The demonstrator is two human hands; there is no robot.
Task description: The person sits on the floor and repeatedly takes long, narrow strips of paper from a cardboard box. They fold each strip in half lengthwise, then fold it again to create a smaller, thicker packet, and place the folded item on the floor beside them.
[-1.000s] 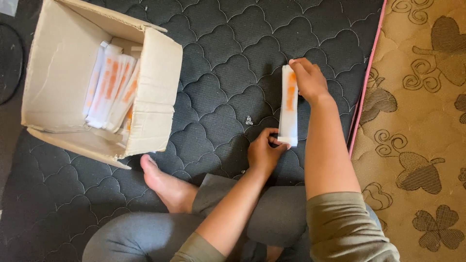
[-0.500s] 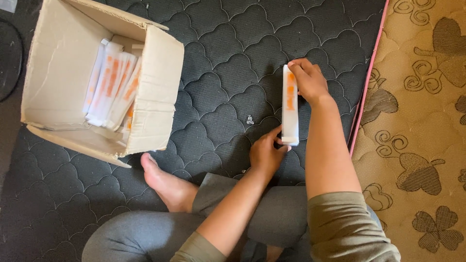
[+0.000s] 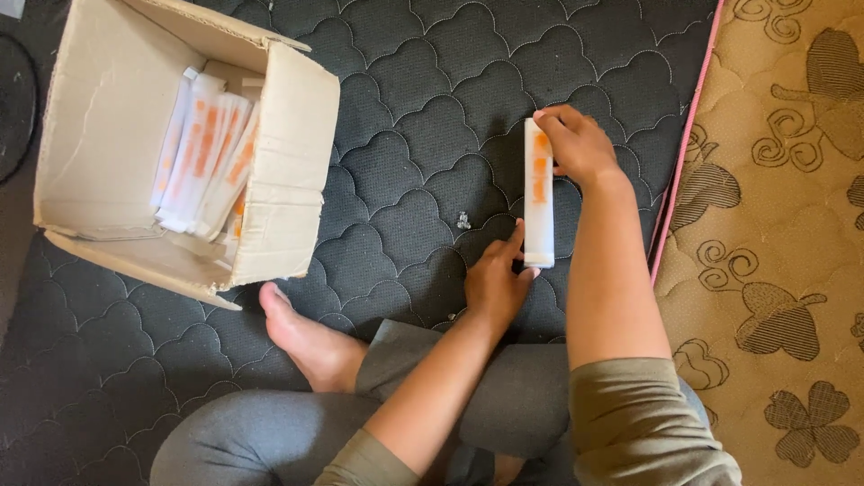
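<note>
Head view: the long white packet (image 3: 538, 193) lies flat on the dark quilted mattress (image 3: 423, 108), barely shifted from half a second ago (still being lined up); left hand (image 3: 498, 283) pinches its near end, right hand (image 3: 576, 144) grips its far end; cardboard box (image 3: 117, 117) well apart.

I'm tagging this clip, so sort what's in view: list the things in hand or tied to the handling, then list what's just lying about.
In hand or tied to it:
- long white-and-orange packet, held at its ends by left hand and right hand
- cardboard box holding similar packets

Lying about:
- small pale scrap on the dark quilted mat
- patterned tan mat
</note>
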